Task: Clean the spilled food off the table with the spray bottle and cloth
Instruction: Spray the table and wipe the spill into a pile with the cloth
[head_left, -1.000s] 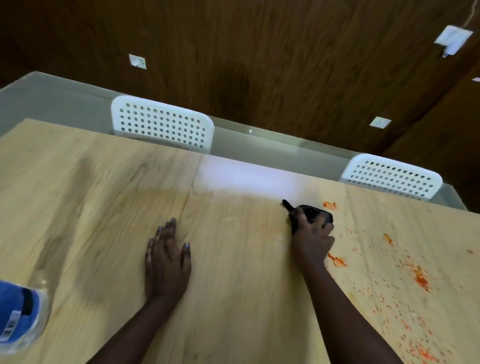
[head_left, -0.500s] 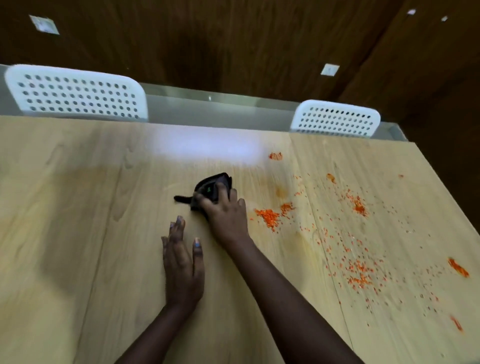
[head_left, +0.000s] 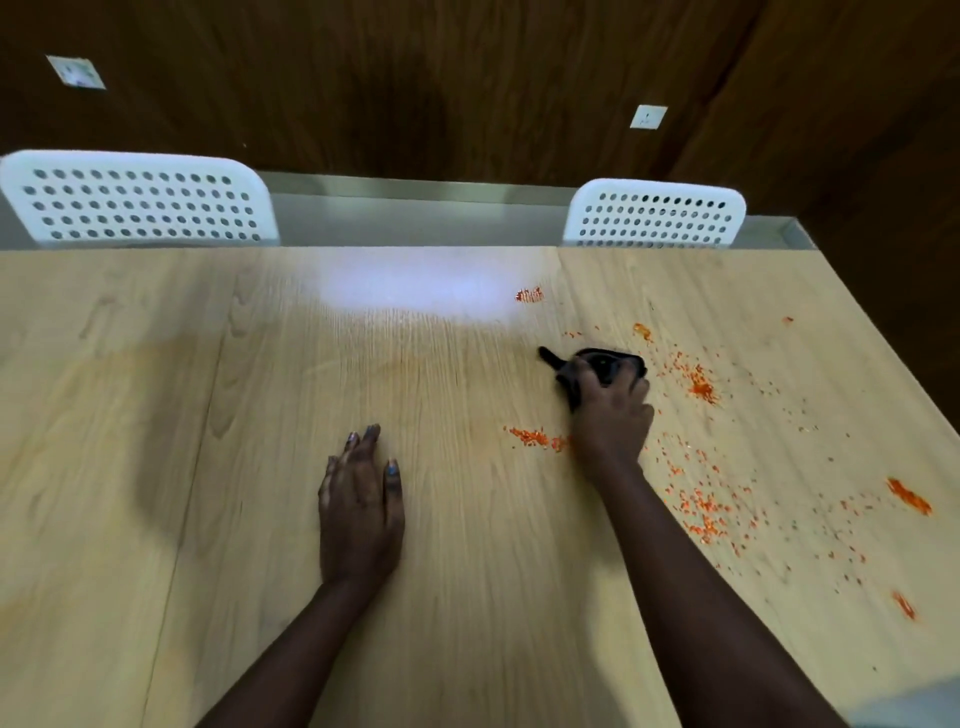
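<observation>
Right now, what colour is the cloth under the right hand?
Black; the cloth shows in the head view.

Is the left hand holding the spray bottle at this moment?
No, the left hand lies flat on the table with straight fingers and holds nothing; no spray bottle is in view.

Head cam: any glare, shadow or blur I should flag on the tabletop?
Head view: a white glare patch washes out the wood grain on the far side of the table; a soft dark shadow lies left of the left hand; the right hand and black cloth are slightly motion-smeared; the wide lens bows the table's far edge; orange crumbs stay legible.
</observation>
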